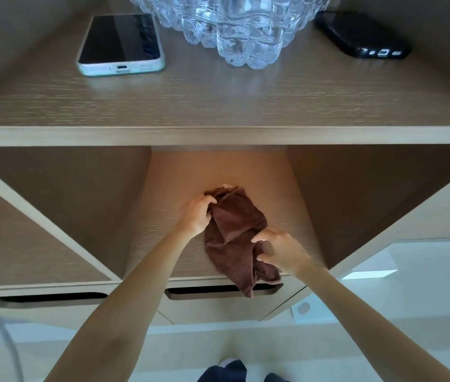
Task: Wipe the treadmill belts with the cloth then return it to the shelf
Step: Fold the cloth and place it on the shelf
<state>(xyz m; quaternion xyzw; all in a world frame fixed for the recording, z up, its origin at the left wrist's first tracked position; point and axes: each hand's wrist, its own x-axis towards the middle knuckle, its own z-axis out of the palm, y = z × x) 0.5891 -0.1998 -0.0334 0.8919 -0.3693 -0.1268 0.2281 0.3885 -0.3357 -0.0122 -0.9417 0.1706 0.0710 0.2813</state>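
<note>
A warm glow lights the back of the lower shelf [218, 169], the pale floor [411, 260] glares, and straight edges bow outward.

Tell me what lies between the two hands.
Head view: the brown cloth, crumpled on the shelf; left hand and right hand both grip it.

Brown cloth [232, 232] lies crumpled on the wooden shelf [163, 216], 1 corner drooping over the front edge.
</note>
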